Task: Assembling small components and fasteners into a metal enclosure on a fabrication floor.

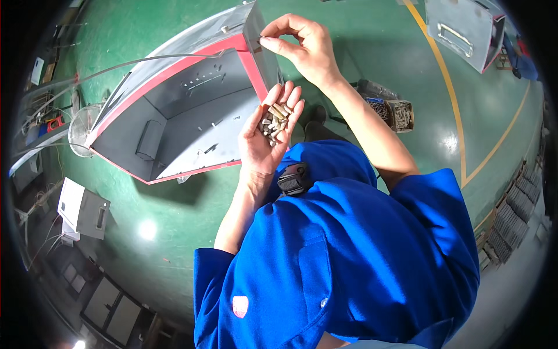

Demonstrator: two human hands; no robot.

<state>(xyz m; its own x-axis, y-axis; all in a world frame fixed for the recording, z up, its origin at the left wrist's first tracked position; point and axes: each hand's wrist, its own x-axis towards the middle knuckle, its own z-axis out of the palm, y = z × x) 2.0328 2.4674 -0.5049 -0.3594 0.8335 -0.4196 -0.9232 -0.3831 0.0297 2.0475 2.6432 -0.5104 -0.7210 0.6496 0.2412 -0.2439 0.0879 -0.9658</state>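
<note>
Many small pieces lie on the left hand, around its loosely open fingers' base; tilting could spill them. The right hand nearly closes thumb and forefinger, cabinet beside their tips; pinching what, I cannot tell.

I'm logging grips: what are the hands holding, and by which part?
The left hand cups small loose pieces in its open palm, none pinched. The right hand is beside the red-edged box; whether it holds anything cannot be told.
</note>
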